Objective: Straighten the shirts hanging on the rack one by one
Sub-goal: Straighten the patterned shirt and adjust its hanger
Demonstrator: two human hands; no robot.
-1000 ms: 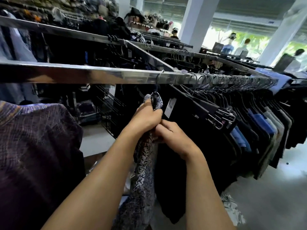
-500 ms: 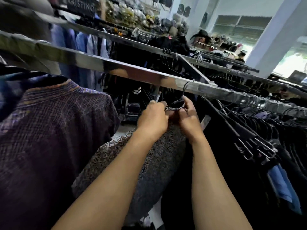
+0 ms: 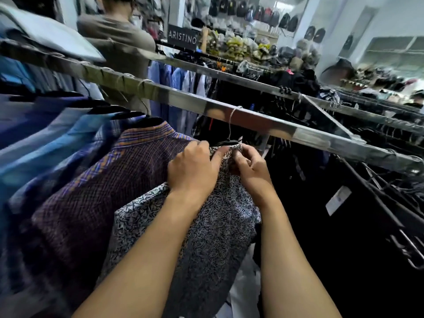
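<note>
My left grip point(image 3: 192, 171) and right grip point(image 3: 250, 171) both grasp the patterned shirt point(image 3: 206, 237) at its collar. They sit side by side, almost touching, just under the hanger hook point(image 3: 230, 127). The left thumb lies along the collar edge with the fingers curled over the shoulder, and the right fingers pinch the collar front.

The hook rises from the gap between the 2 grips up to the rail point(image 3: 286, 129). The shirt's long axis drops from the collar straight below the grips, running down between my forearms.

That is what I think the coming move depends on: all the cloth to smooth lies below both grips, so the hands would need to part and travel down and outward from the collar. The left grip is nearer the shoulder, which spreads out to its left and presses against the purple checked shirt point(image 3: 91, 191). The right grip is nearer the black clothes point(image 3: 321, 203) just beside it, and I cannot see the shirt's right shoulder against them.
</note>
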